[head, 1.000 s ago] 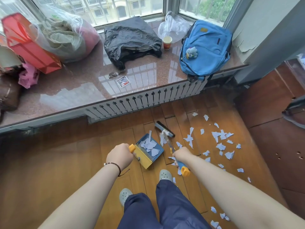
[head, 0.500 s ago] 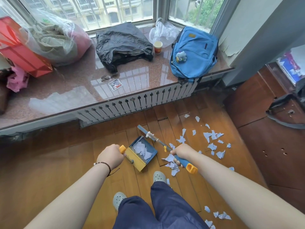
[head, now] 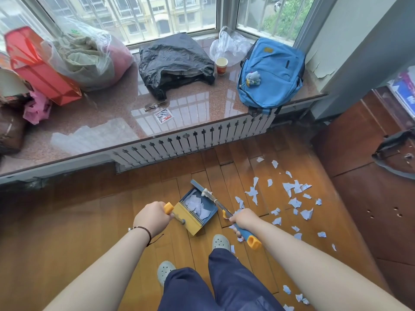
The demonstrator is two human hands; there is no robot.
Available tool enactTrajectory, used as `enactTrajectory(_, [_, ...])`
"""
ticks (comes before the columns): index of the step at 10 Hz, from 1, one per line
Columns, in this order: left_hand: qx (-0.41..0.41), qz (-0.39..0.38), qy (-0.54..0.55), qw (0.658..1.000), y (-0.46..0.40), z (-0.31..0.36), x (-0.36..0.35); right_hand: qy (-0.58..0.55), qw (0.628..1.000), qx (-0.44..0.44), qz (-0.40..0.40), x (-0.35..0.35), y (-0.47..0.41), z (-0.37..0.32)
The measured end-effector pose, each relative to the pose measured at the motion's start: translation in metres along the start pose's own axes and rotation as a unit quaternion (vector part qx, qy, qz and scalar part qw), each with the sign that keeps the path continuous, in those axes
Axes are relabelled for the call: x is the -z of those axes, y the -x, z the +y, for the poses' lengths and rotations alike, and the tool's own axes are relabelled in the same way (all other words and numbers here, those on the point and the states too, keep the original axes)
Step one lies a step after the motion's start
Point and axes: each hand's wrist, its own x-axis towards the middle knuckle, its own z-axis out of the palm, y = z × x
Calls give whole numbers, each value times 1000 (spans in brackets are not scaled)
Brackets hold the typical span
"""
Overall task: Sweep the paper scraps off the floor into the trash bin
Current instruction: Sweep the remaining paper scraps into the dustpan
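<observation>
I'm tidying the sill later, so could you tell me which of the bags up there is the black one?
The crumpled black plastic bag in the sill's middle, between the clear bag and blue backpack.

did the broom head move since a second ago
Yes. The broom head was out on the floor boards just beyond the dustpan; now it sits at the pan's mouth, drawn in toward the scraps inside.

Broom head hidden behind dustpan rim.
</observation>
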Motion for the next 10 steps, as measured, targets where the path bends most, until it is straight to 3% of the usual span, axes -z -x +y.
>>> enactTrajectory(2, [-23,2,3,1000,2,5,0,-52,999,13,2,30,16,16])
enactTrajectory(4, [-59,-3,-17,998,-9,37,3,-36,993,61,97,65,-13,16])
enactTrajectory(8, [-106,0,-92,990,-42,122,5,-173,962,17,213,139,-56,11])
enactTrajectory(10, [-114,-4,-133,985,-60,132,22,-147,961,-29,231,190,-70,-2])
